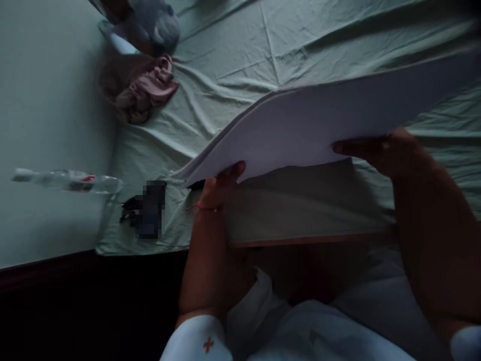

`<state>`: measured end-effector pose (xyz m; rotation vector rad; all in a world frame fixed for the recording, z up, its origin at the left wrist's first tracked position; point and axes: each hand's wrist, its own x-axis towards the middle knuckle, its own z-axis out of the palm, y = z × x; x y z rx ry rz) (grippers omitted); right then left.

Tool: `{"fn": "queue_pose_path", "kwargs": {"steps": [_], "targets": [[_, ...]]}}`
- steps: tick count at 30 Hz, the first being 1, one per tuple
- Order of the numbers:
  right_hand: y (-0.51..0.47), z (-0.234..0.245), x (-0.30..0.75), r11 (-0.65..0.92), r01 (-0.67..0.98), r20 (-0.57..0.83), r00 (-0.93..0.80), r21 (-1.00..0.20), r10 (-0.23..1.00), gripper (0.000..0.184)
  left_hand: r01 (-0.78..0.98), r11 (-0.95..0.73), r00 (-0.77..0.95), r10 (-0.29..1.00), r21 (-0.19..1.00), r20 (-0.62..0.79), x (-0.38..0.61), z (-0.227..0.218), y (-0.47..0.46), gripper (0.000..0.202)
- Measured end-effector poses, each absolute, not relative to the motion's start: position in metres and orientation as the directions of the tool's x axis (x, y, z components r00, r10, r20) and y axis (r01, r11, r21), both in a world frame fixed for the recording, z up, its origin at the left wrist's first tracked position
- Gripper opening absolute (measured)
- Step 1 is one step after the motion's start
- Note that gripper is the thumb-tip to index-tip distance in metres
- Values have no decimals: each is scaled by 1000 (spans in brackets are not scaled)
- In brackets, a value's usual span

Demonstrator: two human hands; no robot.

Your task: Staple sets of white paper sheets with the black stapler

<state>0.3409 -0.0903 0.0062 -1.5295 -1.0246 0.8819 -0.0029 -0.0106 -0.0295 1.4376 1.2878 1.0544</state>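
Note:
A large white sheet point(285, 125), which looks like paper or thin card, is held up above a cloth-covered surface. Its upper edge bends in a wave and shows more than one layer. My left hand point(221, 183), with a red string round the wrist, grips the lower left edge, thumb on the near face. My right hand point(391, 150) pinches the lower edge further right, its thumb also on the near face. The fingers behind the sheet are hidden. Part of a dark object point(196, 185) shows beside my left hand; I cannot make out what it is.
Wrinkled pale green cloth point(225, 65) covers the surface. At the left, a clear plastic bottle point(80, 181) lies by the wall, near a blurred-out dark item point(150, 210). Crumpled pink fabric point(150, 90) and a grey bundle point(158, 27) lie behind.

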Motion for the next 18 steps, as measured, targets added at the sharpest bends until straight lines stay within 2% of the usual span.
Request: {"fn": "queue_pose_path", "kwargs": {"steps": [5, 10, 13, 18], "targets": [[-87, -5, 344, -51, 48, -29, 380, -998, 925, 33, 97, -84, 84, 994, 992, 76, 11, -24, -8, 41], [-86, -4, 345, -113, -128, -152, 365, -985, 919, 44, 5, -42, 73, 996, 999, 42, 20, -17, -11, 48], [-86, -1, 342, -158, -194, -219, 347, -968, 912, 46, -67, -24, 83, 996, 997, 30, 22, -19, -11, 45], [-85, 0, 336, -64, -219, -151, 412, -974, 899, 48, -184, 74, 149, 988, 980, -46, 25, -22, -10, 39]]}}
